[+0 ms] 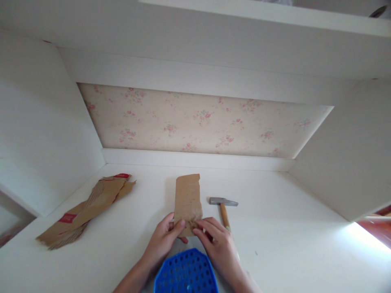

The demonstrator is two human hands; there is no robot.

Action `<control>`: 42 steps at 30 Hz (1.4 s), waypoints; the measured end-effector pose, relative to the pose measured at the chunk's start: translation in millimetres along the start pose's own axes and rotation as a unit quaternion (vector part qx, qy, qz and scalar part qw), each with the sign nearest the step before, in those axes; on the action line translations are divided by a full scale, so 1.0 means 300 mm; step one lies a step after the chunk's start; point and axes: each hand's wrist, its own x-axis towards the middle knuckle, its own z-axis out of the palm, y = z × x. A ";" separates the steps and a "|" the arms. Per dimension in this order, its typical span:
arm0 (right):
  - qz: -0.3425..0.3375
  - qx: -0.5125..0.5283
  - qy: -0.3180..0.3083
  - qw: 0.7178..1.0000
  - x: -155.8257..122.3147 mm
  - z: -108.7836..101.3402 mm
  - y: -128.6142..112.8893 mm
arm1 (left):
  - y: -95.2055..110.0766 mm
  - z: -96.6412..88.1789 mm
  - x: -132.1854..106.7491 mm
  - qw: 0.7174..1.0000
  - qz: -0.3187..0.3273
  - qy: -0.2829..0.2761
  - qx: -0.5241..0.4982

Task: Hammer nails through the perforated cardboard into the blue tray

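A strip of brown cardboard is held up in front of me, its lower end between my two hands. My left hand grips the lower left edge, thumb on the front face and fingers behind. The fingertips of my right hand pinch a crumpled, torn patch at the lower right of the same piece. Just below the cardboard, between my forearms, is a blue plastic basket with round holes. A hammer with a wooden handle lies to the right, its handle partly hidden by my right hand.
Torn, folded cardboard with red print lies on the left of the white surface. White panels rise at both sides, and a shelf hangs overhead. Floral wallpaper shows at the back.
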 end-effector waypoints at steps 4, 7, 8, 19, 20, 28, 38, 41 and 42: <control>0.085 0.086 0.026 0.992 0.001 0.002 0.009 | -0.009 -0.015 0.006 1.000 0.001 0.005 -0.012; 0.114 0.158 -0.027 0.981 0.003 0.003 0.004 | -0.012 -0.020 0.005 1.000 -0.002 0.002 -0.018; 0.117 0.179 -0.046 0.976 0.004 0.003 0.000 | -0.011 -0.020 0.004 1.000 -0.001 0.002 -0.021; 0.015 0.099 -0.104 0.990 0.016 -0.028 -0.053 | 0.007 -0.002 0.000 0.998 -0.008 -0.036 -0.054; 0.009 0.073 -0.097 0.993 0.016 -0.028 -0.045 | 0.005 -0.005 0.000 0.998 -0.010 -0.034 -0.059; 0.049 -0.149 -0.051 0.986 0.016 -0.016 0.035 | 0.000 -0.019 0.003 0.994 0.011 0.036 -0.105; 0.063 -0.181 -0.001 0.981 0.025 -0.024 0.037 | -0.018 -0.013 0.009 0.999 -0.014 0.036 -0.018; 0.042 -0.124 0.048 0.990 0.019 -0.025 0.026 | -0.002 -0.001 0.003 1.000 -0.023 0.022 0.001; 0.028 -0.105 0.048 0.993 0.015 -0.024 0.020 | -0.001 0.003 0.001 1.000 -0.026 0.012 0.004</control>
